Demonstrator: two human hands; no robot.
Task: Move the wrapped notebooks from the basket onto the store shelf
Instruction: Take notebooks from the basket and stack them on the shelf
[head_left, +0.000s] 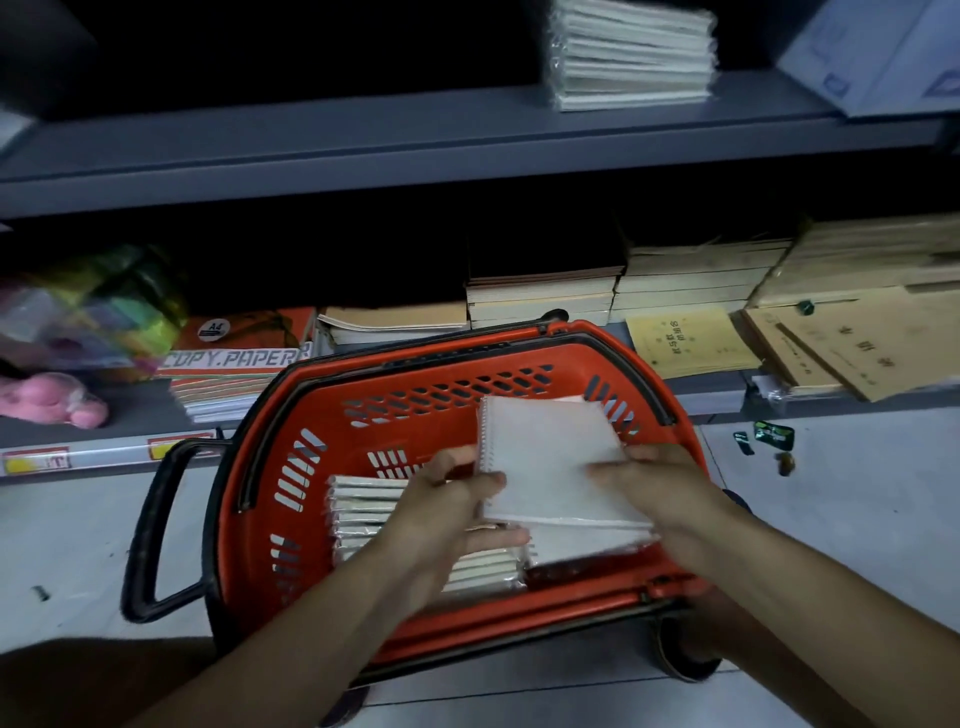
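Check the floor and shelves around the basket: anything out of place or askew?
Yes. Small green wrappers lie loose on the floor right of the red basket. On the lower shelf, the brown booklets at the right sit skewed and hang over the shelf edge. Both hands, left hand and right hand, hold wrapped notebooks over the basket.

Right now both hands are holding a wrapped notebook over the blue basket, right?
Not quite: the basket is red, not blue. The head view shows the left hand and right hand holding the notebook over it.
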